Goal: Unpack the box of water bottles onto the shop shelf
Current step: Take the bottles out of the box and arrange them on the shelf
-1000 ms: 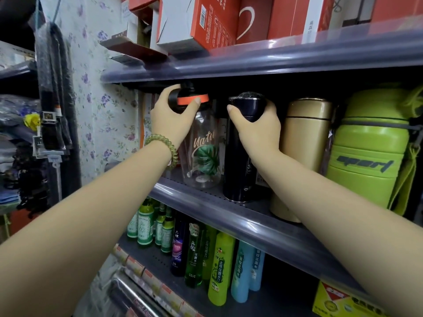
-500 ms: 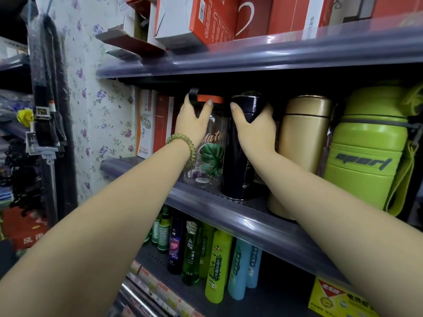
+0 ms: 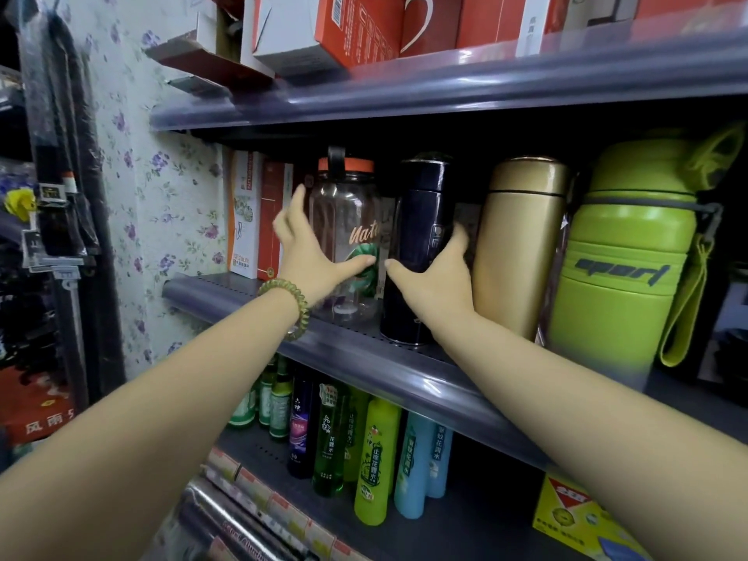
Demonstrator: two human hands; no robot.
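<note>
A clear water bottle (image 3: 348, 212) with an orange lid and a leaf print stands on the middle shelf (image 3: 364, 354). Right beside it stands a black flask (image 3: 421, 220). My left hand (image 3: 311, 257), a green bead bracelet at its wrist, hovers blurred before the clear bottle's lower left, fingers spread and thumb across its front. My right hand (image 3: 437, 281) lies against the black flask's lower right with fingers apart. Both bottles rest on the shelf. A gold flask (image 3: 522, 244) and a big lime-green sport bottle (image 3: 623, 269) stand further right.
Red and white boxes (image 3: 259, 212) stand at the shelf's left end against the flowered wall. The shelf above (image 3: 445, 87) carries red boxes and hangs low over the lids. Below are green, yellow and blue bottles (image 3: 372, 455) and a yellow packet (image 3: 574, 516).
Both hands slid down from the lids to the lower bodies of the clear bottle and black flask and spread open. The clear bottle now stands further in, beside the black flask.
</note>
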